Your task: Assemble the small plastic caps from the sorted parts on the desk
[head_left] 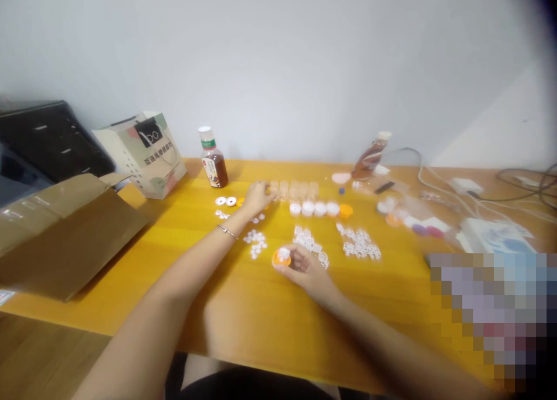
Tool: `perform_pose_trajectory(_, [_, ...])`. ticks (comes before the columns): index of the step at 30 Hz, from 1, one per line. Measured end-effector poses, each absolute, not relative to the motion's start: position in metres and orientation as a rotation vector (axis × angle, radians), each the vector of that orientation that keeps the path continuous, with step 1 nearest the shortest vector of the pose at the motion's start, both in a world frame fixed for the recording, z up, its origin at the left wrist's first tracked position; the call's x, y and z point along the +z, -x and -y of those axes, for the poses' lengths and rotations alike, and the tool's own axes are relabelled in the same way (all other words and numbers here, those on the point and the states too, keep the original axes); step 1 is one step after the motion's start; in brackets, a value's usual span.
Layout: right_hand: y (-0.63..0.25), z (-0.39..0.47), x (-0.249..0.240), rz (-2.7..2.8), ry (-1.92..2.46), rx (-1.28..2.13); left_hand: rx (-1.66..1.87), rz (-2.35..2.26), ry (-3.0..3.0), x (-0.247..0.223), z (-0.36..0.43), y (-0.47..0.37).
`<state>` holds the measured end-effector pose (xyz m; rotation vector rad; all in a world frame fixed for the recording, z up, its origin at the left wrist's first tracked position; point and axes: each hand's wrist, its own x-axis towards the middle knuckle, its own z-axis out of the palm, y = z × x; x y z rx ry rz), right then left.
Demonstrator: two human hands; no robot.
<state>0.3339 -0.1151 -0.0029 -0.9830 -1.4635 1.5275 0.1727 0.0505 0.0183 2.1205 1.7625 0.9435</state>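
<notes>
My left hand (pixel 257 198) reaches to the left end of a row of clear cups (pixel 295 190), its fingers pinched at the leftmost one; whether it grips that cup is too blurred to tell. Nearer to me, my right hand (pixel 307 266) holds an orange round piece (pixel 281 257) with small white parts in its middle. White round pieces (pixel 308 208) stand in a row before the cups, with an orange one (pixel 346 211) at the right end. White rings (pixel 221 201) lie left of my left hand. Small white discs (pixel 255 242) and patterned white parts (pixel 362 243) are spread in groups.
An open cardboard box (pixel 65 232) and a paper bag (pixel 152 156) stand at the left. Two brown-filled bottles (pixel 214 165) stand near the wall. Cables (pixel 435 182), packets and a white box (pixel 496 236) lie at the right.
</notes>
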Motion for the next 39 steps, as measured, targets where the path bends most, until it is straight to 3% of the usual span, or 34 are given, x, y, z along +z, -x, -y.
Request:
perform_pose_trajectory(12, [-0.334, 0.112, -0.006, 1.279, 0.971, 1.731, 1.136, -1.706, -1.962, 0.020, -0.042, -0.176])
perform_pose_trajectory(22, [-0.338, 0.109, 0.006, 1.187, 1.010, 1.572, 1.288, -1.068, -1.814, 0.050, 0.077, -0.155])
perform_pose_trajectory(39, [-0.339, 0.112, 0.014, 1.398, 1.052, 1.531, 1.022, -1.025, -1.987, 0.038, 0.099, -0.161])
